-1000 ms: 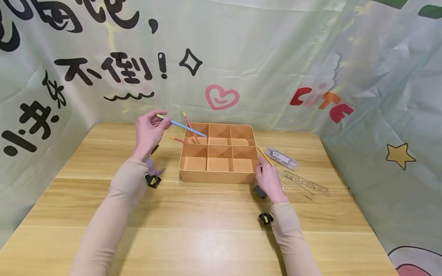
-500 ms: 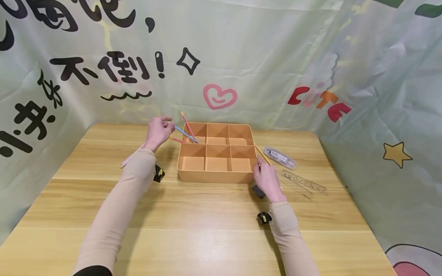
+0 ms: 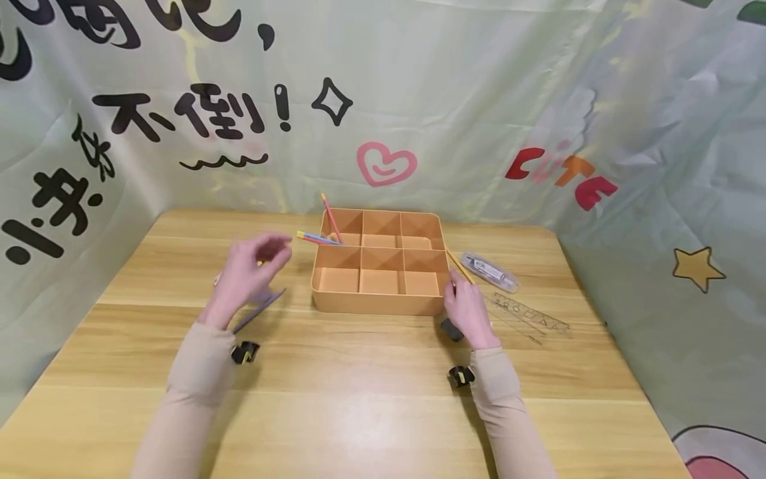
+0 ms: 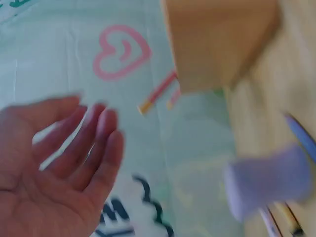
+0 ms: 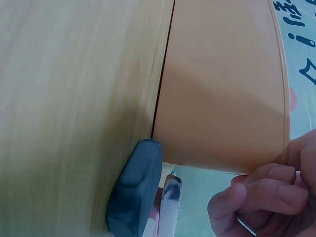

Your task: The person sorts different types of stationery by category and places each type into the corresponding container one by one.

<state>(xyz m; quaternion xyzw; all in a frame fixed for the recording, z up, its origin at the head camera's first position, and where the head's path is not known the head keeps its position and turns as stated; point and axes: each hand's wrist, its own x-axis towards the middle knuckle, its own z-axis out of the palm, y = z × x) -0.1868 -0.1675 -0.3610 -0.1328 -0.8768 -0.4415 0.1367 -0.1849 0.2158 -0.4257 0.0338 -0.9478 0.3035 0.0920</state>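
Observation:
An orange-tan organizer box (image 3: 377,305) with several compartments stands on the table. In its back left compartment a red pencil (image 3: 332,219) leans upright, while a blue pencil (image 3: 320,237) and another red one lie across the left wall, yellow ends outward. My left hand (image 3: 245,273) hovers left of the box, holding nothing, its fingers loosely bent. Below it are a purple object (image 4: 269,180), blurred, and a blue-purple pen-like stick (image 3: 260,311). My right hand (image 3: 467,309) holds the box's right front corner, fingers curled at the rim (image 5: 269,192).
Right of the box lie a yellow pencil (image 3: 459,266), a clear oval case (image 3: 489,271) and transparent rulers (image 3: 532,313). A dark grey rounded block (image 5: 136,190) sits beside the box's front right corner. A printed curtain (image 3: 479,100) hangs behind the table.
My left hand has lowered the blue pencil into the back left compartment, let it go, and drawn back left and toward me. The right hand has stayed at the box.

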